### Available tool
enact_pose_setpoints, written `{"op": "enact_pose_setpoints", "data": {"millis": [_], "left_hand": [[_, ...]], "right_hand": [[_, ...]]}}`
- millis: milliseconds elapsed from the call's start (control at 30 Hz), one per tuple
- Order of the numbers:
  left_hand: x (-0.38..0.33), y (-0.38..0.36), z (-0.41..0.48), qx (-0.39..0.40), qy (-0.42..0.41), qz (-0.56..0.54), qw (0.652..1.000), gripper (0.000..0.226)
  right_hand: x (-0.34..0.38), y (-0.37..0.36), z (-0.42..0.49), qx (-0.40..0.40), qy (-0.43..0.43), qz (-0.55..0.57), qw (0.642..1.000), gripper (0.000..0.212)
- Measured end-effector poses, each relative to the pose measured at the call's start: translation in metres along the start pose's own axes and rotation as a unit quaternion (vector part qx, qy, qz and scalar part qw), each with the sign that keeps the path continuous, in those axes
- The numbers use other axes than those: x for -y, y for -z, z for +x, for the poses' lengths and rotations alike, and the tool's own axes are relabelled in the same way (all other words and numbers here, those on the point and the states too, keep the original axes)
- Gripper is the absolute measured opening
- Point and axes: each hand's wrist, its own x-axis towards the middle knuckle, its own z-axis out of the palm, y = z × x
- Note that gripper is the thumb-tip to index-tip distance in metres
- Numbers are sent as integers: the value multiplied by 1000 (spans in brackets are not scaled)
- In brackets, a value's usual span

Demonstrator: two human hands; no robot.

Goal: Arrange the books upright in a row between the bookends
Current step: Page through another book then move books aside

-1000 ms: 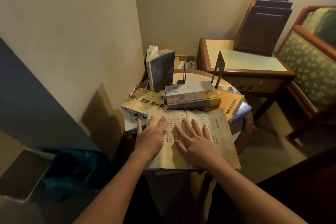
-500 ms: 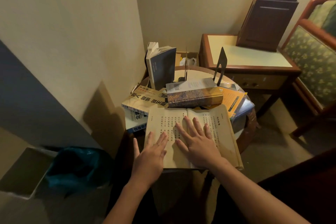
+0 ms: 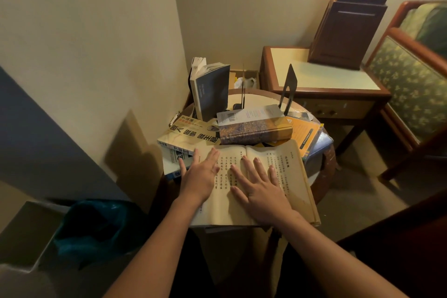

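An open yellowed book [image 3: 285,164] lies flat at the near edge of a small round table [image 3: 325,172]. My left hand [image 3: 200,174] rests flat on its left page, and my right hand [image 3: 262,186] rests flat on its right page, fingers spread. Behind it lies a thick brown book [image 3: 254,126], a yellow book with black characters [image 3: 188,134] on the left, and an orange book [image 3: 304,133] on the right. A dark grey book [image 3: 210,91] stands upright at the back left. Two thin black bookends stand behind, one [image 3: 242,89] mid-back and one [image 3: 289,87] to its right.
A wall corner closes in the table's left and back. A wooden side table [image 3: 321,72] with a dark box [image 3: 348,29] stands at the right, next to a patterned armchair [image 3: 411,84]. A bin with a teal bag [image 3: 94,227] stands on the floor at lower left.
My left hand slid back toward me off the page's upper part, then forward again onto the left page. My right hand stayed on the right page.
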Motion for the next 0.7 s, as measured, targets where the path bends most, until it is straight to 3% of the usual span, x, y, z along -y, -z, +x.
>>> {"op": "enact_pose_setpoints", "data": {"millis": [167, 300, 500, 700], "left_hand": [[1, -15, -37, -27, 32, -17, 999, 53], [3, -22, -70, -21, 80, -97, 992, 54], [2, -5, -70, -22, 103, -137, 985, 57], [9, 1, -65, -46, 133, -216, 966, 65]], "right_hand": [[0, -1, -1, 1, -2, -6, 1000, 63], [1, -1, 0, 2, -9, -12, 1000, 64], [-2, 6, -1, 22, -3, 3, 1000, 66], [-24, 6, -27, -30, -102, 18, 994, 65]]}}
